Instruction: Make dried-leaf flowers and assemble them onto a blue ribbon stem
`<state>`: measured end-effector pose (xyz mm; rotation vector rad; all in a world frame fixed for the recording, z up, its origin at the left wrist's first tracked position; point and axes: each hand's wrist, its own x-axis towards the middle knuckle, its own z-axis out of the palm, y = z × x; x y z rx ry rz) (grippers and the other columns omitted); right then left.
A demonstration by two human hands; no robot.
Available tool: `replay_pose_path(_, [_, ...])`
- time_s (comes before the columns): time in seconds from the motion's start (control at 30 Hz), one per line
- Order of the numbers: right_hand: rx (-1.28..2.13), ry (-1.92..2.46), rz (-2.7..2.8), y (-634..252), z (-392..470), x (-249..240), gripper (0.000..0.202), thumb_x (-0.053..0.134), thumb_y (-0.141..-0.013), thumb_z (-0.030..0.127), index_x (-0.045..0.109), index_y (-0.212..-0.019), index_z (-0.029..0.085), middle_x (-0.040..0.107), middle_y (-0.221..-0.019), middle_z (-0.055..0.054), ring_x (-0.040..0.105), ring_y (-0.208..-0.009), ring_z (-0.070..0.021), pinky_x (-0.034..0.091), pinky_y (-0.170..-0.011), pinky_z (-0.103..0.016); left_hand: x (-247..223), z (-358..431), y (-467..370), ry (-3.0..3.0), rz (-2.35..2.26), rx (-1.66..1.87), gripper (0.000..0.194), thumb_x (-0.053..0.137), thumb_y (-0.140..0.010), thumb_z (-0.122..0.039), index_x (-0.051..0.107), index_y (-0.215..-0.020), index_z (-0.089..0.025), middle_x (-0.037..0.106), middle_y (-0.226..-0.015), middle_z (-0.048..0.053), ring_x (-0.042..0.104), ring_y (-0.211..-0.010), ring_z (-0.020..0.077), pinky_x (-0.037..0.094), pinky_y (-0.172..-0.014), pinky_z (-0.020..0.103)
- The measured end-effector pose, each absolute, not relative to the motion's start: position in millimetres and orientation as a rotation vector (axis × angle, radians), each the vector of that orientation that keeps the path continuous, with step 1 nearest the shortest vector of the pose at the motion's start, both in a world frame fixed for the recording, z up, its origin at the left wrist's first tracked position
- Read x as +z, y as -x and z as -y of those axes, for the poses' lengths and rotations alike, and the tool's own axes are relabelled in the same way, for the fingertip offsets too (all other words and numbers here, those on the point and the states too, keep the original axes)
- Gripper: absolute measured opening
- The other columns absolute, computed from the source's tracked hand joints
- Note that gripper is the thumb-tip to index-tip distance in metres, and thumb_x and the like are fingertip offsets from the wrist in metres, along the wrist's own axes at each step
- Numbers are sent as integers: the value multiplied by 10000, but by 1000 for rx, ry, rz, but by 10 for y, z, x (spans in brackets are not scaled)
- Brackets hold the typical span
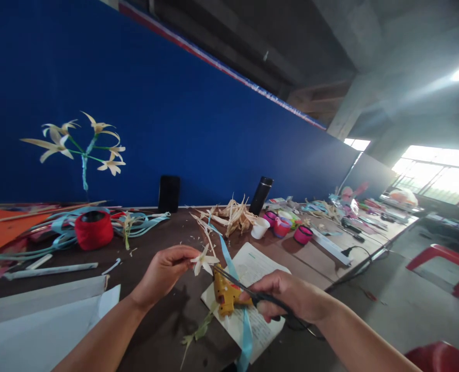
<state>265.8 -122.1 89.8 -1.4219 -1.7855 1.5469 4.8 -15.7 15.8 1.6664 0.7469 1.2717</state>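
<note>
My left hand [167, 274] pinches a small cream flower [203, 260] over the brown table. Dark scissors [239, 285] are in my right hand [283, 297], their tips close to the flower's right-hand petal; whether they touch it I cannot tell. Below the scissors a yellow glue gun [224, 295] lies on an open notebook [266, 336], along with a light blue ribbon [247, 338]. A green and cream leafy piece [200, 330] rests at the notebook's lower left.
A bunch of cream flowers [85, 165] stands at the left before a blue partition [198, 113]. Behind my hands are a red roll [93, 231], dried husks [231, 217], a white cup [259, 228] and a black bottle [260, 196]. A power strip [331, 247] lies right.
</note>
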Motion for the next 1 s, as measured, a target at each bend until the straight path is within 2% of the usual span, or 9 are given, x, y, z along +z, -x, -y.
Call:
replay_pose_path(0.1, [1550,1391,1813,-2634,1215,911,522,675,-721,487,670,-1088,116,546,-619,1,444,-549,-79,373,-556,-203,192,180,-48,-1679,-718,1284,135,653,-660,-136,751,-731,-197,734,-806,47,652,-769,175,493,-716,236])
replay_pose_path(0.4, [1594,1372,1745,-2610,1203,855,487,713,-708,436,671,-1091,137,502,-571,27,432,-534,-69,371,-531,-189,172,190,-63,-1645,-694,1291,154,678,-647,-124,757,-752,-204,747,-838,57,673,-793,185,516,-717,239])
replay_pose_path(1.0, [1576,1416,1756,-2608,1202,875,418,707,-724,403,694,-1042,132,575,-583,12,467,-500,-55,389,-515,-175,195,225,-93,-1606,-683,1296,145,691,-630,-112,758,-721,-201,751,-795,53,677,-759,182,520,-709,240])
